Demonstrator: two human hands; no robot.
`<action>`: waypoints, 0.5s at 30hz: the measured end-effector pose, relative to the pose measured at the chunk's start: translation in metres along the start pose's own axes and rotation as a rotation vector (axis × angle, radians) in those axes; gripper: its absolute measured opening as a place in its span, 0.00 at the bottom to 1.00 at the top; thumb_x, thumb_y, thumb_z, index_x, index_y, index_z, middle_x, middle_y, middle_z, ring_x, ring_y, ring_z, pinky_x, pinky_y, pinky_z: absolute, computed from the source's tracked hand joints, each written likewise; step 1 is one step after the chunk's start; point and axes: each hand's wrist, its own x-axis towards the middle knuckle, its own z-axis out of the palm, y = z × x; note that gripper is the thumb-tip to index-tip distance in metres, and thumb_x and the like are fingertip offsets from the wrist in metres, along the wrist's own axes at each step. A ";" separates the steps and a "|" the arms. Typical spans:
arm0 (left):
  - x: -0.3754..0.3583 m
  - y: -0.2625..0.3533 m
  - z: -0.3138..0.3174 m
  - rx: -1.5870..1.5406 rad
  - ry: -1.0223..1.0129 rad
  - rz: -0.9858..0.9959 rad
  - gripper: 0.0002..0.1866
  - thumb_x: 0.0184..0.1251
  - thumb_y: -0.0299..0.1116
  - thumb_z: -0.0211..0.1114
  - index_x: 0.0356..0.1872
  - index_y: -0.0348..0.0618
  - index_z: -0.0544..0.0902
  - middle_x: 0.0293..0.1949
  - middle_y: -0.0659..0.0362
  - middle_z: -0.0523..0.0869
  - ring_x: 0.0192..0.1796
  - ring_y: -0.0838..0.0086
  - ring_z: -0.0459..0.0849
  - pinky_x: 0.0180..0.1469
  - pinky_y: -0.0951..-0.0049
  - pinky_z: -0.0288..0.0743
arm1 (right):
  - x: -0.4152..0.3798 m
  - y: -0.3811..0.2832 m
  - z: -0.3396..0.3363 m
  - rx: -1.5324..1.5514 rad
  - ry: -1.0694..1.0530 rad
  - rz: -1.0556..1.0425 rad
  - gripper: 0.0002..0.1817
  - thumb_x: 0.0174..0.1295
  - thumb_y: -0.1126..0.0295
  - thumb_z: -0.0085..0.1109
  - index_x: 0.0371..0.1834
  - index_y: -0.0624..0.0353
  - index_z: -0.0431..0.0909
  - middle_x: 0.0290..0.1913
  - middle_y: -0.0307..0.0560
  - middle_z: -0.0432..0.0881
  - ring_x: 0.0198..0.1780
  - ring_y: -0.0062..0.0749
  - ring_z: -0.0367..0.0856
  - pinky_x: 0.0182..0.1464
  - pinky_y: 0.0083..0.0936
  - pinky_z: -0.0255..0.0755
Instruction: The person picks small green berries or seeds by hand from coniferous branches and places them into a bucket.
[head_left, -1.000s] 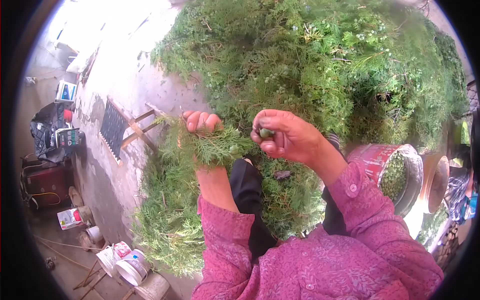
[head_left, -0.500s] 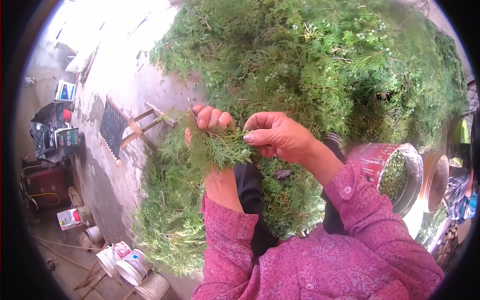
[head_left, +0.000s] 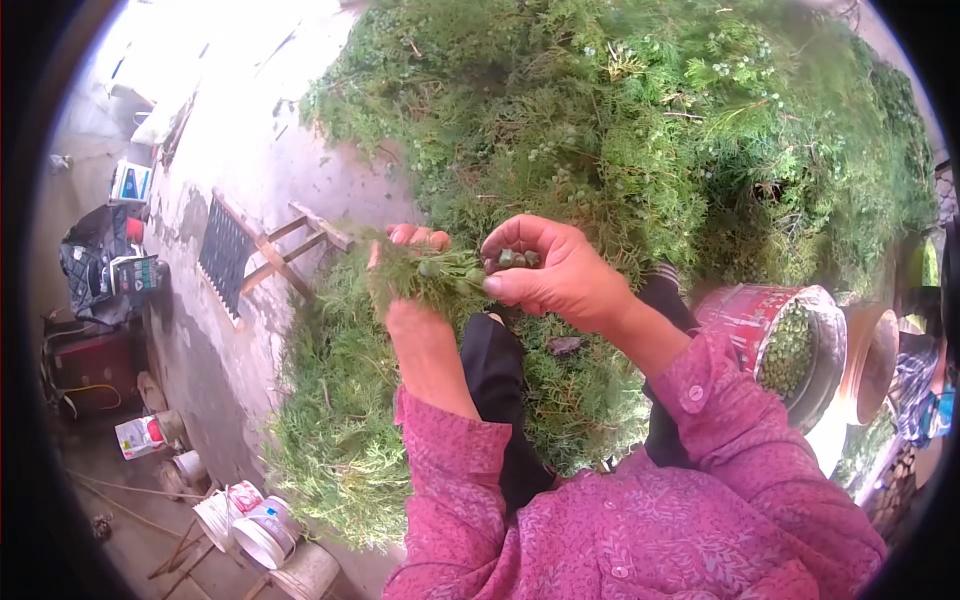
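Observation:
My left hand [head_left: 415,290] is wrapped round a green conifer sprig [head_left: 435,272] with round green cones on it. Part of that hand is behind the foliage. Close by on the right, my right hand [head_left: 560,270] is curled round several small green cones [head_left: 515,260], which show inside its fingers. Its thumb and fingertips are at a cone on the sprig's right end. A large heap of cut green branches [head_left: 560,130] lies beyond both hands, and more branches [head_left: 345,430] lie below and left of them.
At the right stands a red and white bucket [head_left: 735,315] holding green cones, beside a tan container [head_left: 870,350]. A wooden frame [head_left: 285,250] lies on the floor at the left. White buckets [head_left: 265,540] stand at the lower left, a dark bag [head_left: 90,265] farther up.
My right hand has turned and opened somewhat, so the cones inside it now show. My left hand and the sprig have shifted slightly left, with a cone on the sprig now more visible.

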 end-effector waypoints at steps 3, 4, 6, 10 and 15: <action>-0.002 -0.001 -0.005 -0.008 -0.008 -0.066 0.10 0.64 0.39 0.50 0.34 0.44 0.72 0.28 0.62 0.73 0.29 0.73 0.68 0.38 0.68 0.65 | -0.001 0.000 -0.003 -0.087 -0.030 0.014 0.10 0.54 0.73 0.59 0.39 0.58 0.73 0.30 0.39 0.78 0.25 0.16 0.76 0.21 0.08 0.66; -0.003 -0.002 -0.004 -0.008 -0.007 -0.066 0.10 0.64 0.39 0.50 0.34 0.44 0.72 0.28 0.62 0.73 0.29 0.73 0.68 0.38 0.68 0.65 | -0.001 0.001 -0.006 -0.086 -0.030 0.015 0.10 0.54 0.73 0.59 0.39 0.58 0.73 0.30 0.39 0.78 0.25 0.16 0.76 0.21 0.08 0.66; -0.005 -0.005 0.003 -0.058 0.009 -0.032 0.12 0.64 0.42 0.49 0.34 0.43 0.72 0.30 0.60 0.73 0.31 0.71 0.70 0.40 0.68 0.66 | 0.003 0.004 -0.016 0.277 0.016 0.088 0.09 0.54 0.71 0.60 0.37 0.59 0.74 0.29 0.39 0.77 0.26 0.16 0.75 0.22 0.11 0.67; -0.015 -0.011 0.024 0.043 0.278 0.090 0.15 0.64 0.44 0.50 0.34 0.41 0.71 0.30 0.58 0.74 0.35 0.68 0.72 0.40 0.67 0.68 | 0.002 -0.003 -0.017 0.189 0.108 0.012 0.07 0.54 0.72 0.59 0.36 0.60 0.76 0.27 0.37 0.77 0.26 0.15 0.74 0.23 0.11 0.66; -0.005 0.001 0.005 0.206 0.183 -0.093 0.17 0.65 0.45 0.49 0.34 0.38 0.72 0.26 0.55 0.75 0.28 0.63 0.74 0.32 0.66 0.72 | 0.000 0.010 -0.001 -0.259 0.038 -0.147 0.14 0.51 0.75 0.61 0.42 0.64 0.77 0.27 0.34 0.75 0.27 0.12 0.70 0.27 0.12 0.66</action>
